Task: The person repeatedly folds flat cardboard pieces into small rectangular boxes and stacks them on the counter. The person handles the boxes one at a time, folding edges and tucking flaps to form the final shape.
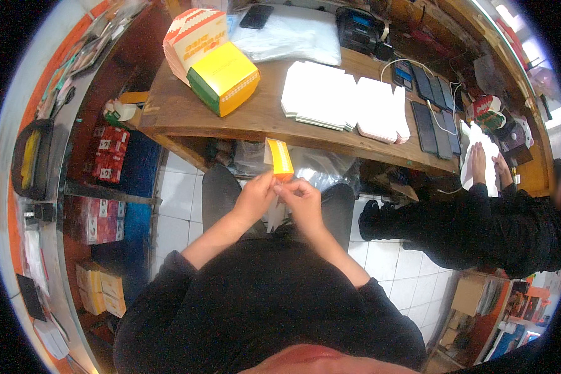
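Observation:
Above my lap, in front of the table's edge, I hold a small yellow-and-orange paper carton, tilted, with a pale inner side showing on its left. My left hand is closed on its lower end. My right hand pinches the same end, its fingertips meeting those of the left. The fingers hide the carton's bottom flaps. On the table beyond stands a stack of folded yellow-and-green cartons, next to cream-and-red ones. To their right lie stacks of white flat carton blanks.
Several phones with white cables lie on the wooden table, right of the blanks. A co-worker's hands press on white blanks at the far right. Plastic-wrapped goods and a black device stand behind. Shelves line the left.

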Action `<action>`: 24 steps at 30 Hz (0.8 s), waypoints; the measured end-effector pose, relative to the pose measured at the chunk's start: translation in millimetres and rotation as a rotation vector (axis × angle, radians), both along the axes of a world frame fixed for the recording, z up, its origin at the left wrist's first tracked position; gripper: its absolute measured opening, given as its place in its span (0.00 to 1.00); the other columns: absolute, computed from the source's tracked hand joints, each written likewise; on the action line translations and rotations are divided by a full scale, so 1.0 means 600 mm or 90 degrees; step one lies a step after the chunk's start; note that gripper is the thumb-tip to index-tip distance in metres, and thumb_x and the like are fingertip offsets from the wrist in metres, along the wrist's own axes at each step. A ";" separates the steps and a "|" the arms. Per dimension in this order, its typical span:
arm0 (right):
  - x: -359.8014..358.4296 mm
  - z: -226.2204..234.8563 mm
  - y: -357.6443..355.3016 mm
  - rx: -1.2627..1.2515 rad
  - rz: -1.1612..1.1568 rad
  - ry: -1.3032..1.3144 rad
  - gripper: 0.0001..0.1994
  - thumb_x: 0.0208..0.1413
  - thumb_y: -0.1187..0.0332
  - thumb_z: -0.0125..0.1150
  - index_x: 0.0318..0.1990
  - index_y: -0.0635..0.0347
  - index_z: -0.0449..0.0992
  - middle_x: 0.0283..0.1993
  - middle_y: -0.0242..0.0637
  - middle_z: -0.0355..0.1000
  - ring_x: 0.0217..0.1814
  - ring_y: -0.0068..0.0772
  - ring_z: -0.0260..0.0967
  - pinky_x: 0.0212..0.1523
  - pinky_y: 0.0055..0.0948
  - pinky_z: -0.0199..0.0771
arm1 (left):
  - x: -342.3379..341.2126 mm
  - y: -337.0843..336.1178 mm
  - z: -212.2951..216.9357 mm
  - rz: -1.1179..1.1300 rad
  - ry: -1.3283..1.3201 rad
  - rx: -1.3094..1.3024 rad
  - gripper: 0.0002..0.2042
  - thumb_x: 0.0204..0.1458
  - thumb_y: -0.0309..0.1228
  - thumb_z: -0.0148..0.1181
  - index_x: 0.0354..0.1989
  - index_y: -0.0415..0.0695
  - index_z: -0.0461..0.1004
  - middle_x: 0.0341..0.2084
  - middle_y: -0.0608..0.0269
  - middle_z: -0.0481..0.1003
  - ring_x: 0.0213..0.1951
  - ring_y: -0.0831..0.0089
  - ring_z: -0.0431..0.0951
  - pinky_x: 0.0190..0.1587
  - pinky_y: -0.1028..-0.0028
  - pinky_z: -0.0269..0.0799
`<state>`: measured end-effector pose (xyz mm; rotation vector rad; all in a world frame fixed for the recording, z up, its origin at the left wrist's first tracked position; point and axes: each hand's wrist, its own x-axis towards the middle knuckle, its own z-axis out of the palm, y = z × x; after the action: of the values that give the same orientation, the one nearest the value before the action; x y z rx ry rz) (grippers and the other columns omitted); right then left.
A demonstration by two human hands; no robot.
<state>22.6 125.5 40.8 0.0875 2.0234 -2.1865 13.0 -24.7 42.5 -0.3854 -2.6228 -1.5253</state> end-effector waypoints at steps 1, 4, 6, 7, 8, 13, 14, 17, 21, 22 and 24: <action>0.000 0.003 -0.002 0.025 -0.034 0.004 0.08 0.51 0.69 0.70 0.32 0.65 0.80 0.33 0.34 0.74 0.32 0.22 0.70 0.35 0.25 0.71 | 0.001 0.005 -0.001 -0.039 0.005 0.030 0.11 0.58 0.27 0.49 0.47 0.37 0.68 0.35 0.40 0.75 0.41 0.43 0.76 0.41 0.55 0.72; 0.003 0.004 -0.007 0.118 -0.091 0.078 0.07 0.52 0.70 0.68 0.35 0.64 0.80 0.36 0.39 0.74 0.38 0.29 0.72 0.41 0.28 0.72 | 0.010 0.014 -0.013 -0.069 -0.095 0.081 0.15 0.60 0.26 0.46 0.54 0.37 0.66 0.42 0.40 0.75 0.46 0.44 0.76 0.48 0.61 0.72; 0.010 -0.002 -0.004 0.203 -0.067 0.210 0.08 0.52 0.71 0.67 0.39 0.62 0.80 0.40 0.42 0.74 0.44 0.34 0.73 0.46 0.31 0.72 | 0.004 0.009 -0.015 -0.085 -0.047 0.038 0.15 0.60 0.26 0.45 0.55 0.37 0.65 0.41 0.40 0.75 0.45 0.44 0.76 0.48 0.60 0.72; 0.015 0.000 -0.002 0.231 -0.051 0.237 0.09 0.53 0.71 0.66 0.41 0.61 0.80 0.43 0.42 0.74 0.46 0.38 0.72 0.47 0.33 0.71 | 0.002 0.005 -0.016 -0.090 -0.025 0.017 0.15 0.60 0.26 0.45 0.55 0.37 0.64 0.41 0.40 0.75 0.45 0.44 0.76 0.48 0.60 0.72; 0.020 0.004 0.005 0.259 -0.036 0.265 0.10 0.53 0.71 0.64 0.44 0.59 0.79 0.45 0.43 0.73 0.49 0.41 0.71 0.49 0.34 0.71 | -0.003 0.002 -0.017 -0.114 -0.025 -0.071 0.15 0.60 0.28 0.46 0.54 0.37 0.65 0.41 0.41 0.75 0.45 0.44 0.76 0.47 0.58 0.72; 0.019 0.073 0.047 0.577 0.021 0.309 0.11 0.51 0.71 0.63 0.44 0.58 0.77 0.46 0.40 0.71 0.50 0.48 0.69 0.49 0.40 0.71 | -0.010 0.011 -0.020 -0.254 0.211 -0.206 0.15 0.58 0.34 0.54 0.50 0.40 0.67 0.41 0.46 0.77 0.44 0.49 0.77 0.47 0.56 0.72; 0.011 0.073 0.066 0.602 0.095 0.276 0.11 0.51 0.71 0.63 0.42 0.59 0.77 0.44 0.40 0.71 0.48 0.48 0.69 0.48 0.41 0.71 | -0.006 0.014 -0.010 -0.205 0.110 -0.175 0.15 0.57 0.35 0.55 0.49 0.40 0.67 0.41 0.48 0.77 0.43 0.49 0.77 0.46 0.56 0.72; -0.005 0.036 0.120 0.482 0.128 0.185 0.08 0.48 0.68 0.66 0.34 0.61 0.76 0.37 0.41 0.70 0.43 0.47 0.69 0.43 0.41 0.70 | -0.004 0.013 0.013 -0.124 -0.080 -0.153 0.15 0.54 0.36 0.58 0.45 0.42 0.70 0.40 0.53 0.78 0.42 0.52 0.78 0.45 0.57 0.72; 0.008 0.002 0.155 0.455 0.097 0.136 0.09 0.46 0.66 0.68 0.32 0.60 0.78 0.37 0.43 0.72 0.41 0.47 0.69 0.42 0.39 0.70 | -0.010 -0.047 0.009 -0.187 -0.098 -0.307 0.10 0.53 0.40 0.59 0.38 0.50 0.76 0.33 0.59 0.80 0.40 0.54 0.78 0.39 0.57 0.73; 0.009 0.000 0.151 0.522 0.129 0.186 0.08 0.47 0.66 0.68 0.32 0.59 0.78 0.37 0.43 0.73 0.41 0.47 0.69 0.43 0.38 0.70 | -0.009 -0.051 0.009 -0.179 -0.107 -0.335 0.09 0.53 0.41 0.59 0.37 0.51 0.77 0.33 0.59 0.80 0.40 0.54 0.78 0.39 0.57 0.73; 0.011 -0.007 0.135 0.683 0.188 0.273 0.06 0.51 0.64 0.63 0.35 0.52 0.78 0.38 0.39 0.76 0.42 0.47 0.71 0.48 0.42 0.67 | -0.003 -0.054 0.009 -0.181 -0.092 -0.382 0.09 0.53 0.41 0.58 0.35 0.51 0.78 0.33 0.56 0.79 0.38 0.52 0.78 0.38 0.55 0.73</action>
<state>29.5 206.3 36.9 -0.5506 2.9521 -0.8020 11.2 -56.9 47.9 -0.7375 -3.2204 -0.7964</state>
